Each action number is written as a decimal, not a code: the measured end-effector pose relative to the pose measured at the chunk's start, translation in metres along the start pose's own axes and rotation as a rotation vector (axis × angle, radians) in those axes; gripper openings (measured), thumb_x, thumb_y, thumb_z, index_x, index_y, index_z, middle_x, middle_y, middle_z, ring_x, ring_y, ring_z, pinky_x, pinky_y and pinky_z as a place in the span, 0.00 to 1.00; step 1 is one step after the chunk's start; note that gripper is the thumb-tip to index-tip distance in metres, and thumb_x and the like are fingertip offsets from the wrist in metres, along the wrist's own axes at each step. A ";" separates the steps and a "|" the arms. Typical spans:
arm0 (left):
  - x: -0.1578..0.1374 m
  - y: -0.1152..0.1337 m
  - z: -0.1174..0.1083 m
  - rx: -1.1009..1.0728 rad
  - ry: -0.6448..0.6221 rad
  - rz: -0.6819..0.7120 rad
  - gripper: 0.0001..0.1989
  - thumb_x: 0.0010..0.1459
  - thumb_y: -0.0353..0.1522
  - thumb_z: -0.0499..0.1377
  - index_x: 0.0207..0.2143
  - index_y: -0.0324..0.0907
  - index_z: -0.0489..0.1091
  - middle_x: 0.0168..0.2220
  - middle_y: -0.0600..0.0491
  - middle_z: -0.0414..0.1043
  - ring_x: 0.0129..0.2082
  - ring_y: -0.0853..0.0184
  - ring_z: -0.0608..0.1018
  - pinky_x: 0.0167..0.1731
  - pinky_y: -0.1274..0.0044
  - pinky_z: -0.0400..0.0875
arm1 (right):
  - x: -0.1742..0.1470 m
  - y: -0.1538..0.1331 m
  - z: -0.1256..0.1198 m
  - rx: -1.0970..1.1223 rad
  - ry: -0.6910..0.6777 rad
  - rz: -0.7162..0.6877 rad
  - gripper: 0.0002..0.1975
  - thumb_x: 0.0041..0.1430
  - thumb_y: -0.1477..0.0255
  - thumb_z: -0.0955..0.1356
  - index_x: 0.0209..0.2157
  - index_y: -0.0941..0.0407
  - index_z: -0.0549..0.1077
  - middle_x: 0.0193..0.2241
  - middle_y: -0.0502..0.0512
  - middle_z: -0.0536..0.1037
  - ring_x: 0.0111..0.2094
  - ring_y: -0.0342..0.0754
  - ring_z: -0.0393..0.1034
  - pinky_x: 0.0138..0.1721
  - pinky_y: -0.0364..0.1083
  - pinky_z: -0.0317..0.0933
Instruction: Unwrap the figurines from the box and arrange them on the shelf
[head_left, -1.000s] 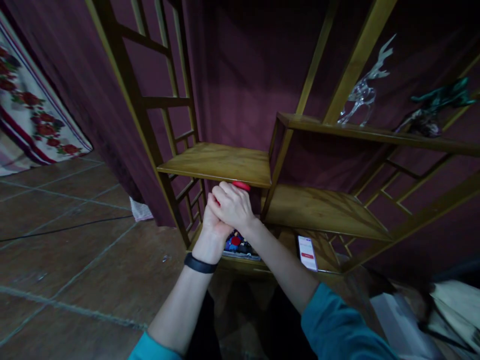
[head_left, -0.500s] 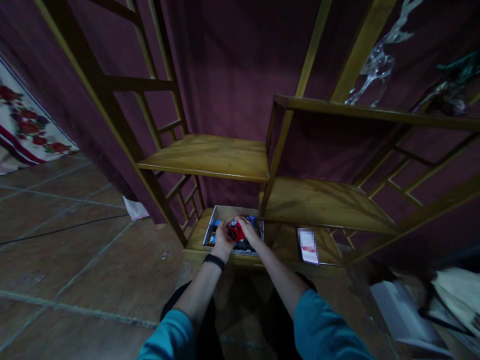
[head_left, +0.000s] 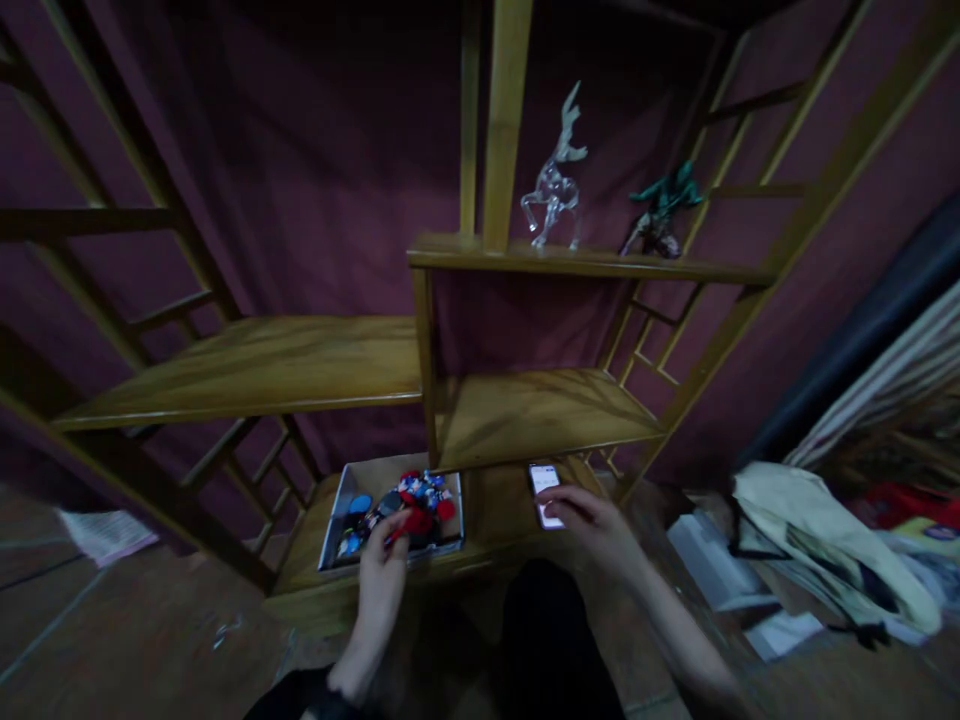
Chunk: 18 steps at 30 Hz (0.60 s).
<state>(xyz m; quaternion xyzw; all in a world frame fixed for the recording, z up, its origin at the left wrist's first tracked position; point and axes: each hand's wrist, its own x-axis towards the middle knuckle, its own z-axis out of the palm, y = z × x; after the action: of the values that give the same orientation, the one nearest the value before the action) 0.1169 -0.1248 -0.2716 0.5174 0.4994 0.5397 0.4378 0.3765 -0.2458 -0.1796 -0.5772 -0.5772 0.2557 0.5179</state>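
Shelf unit [head_left: 247, 365]: varnished wood, visible grain, satin sheen. Backdrop [head_left: 330, 180]: matt maroon cloth, soft folds. Deer figurine [head_left: 555, 185]: clear glass, glossy. Tray [head_left: 339, 505]: thin grey walls, look like card or plastic, can't tell which. Toys [head_left: 416, 500] inside: glossy plastic. Phone [head_left: 544, 485]: glass screen, lit. Floor [head_left: 112, 640]: matt tile.

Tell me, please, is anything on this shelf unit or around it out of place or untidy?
The wooden shelves look orderly; a glass deer and a green figurine stand upright. The untidy part is the floor at right, where a pale garment lies crumpled over white boxes. The phone lies on the bottom board, under the right hand.
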 end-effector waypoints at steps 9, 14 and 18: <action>-0.064 0.303 0.098 0.024 -0.062 1.004 0.20 0.52 0.31 0.55 0.49 0.53 0.65 0.53 0.51 0.62 0.54 0.57 0.65 0.52 0.62 0.63 | 0.075 -0.157 -0.202 -0.028 0.873 -0.710 0.10 0.55 0.70 0.64 0.39 0.53 0.71 0.37 0.54 0.74 0.37 0.46 0.70 0.42 0.50 0.65; 0.015 0.390 0.165 0.068 0.062 0.987 0.29 0.49 0.31 0.57 0.55 0.45 0.56 0.56 0.47 0.57 0.58 0.56 0.59 0.56 0.63 0.55 | 0.164 -0.185 -0.259 -0.073 0.572 -0.477 0.18 0.48 0.70 0.68 0.43 0.54 0.68 0.43 0.56 0.73 0.42 0.47 0.68 0.44 0.49 0.63; 0.071 0.417 0.202 0.287 0.024 0.821 0.35 0.41 0.30 0.63 0.54 0.39 0.57 0.55 0.39 0.58 0.57 0.48 0.59 0.54 0.59 0.54 | 0.221 -0.171 -0.271 0.004 0.344 -0.035 0.28 0.40 0.73 0.72 0.47 0.57 0.66 0.40 0.58 0.74 0.35 0.45 0.69 0.35 0.44 0.64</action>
<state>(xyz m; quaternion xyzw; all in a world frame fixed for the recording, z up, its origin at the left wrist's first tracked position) 0.3303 -0.0865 0.1443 0.7224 0.3273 0.6001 0.1043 0.5943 -0.1570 0.1298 -0.6015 -0.4894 0.1451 0.6145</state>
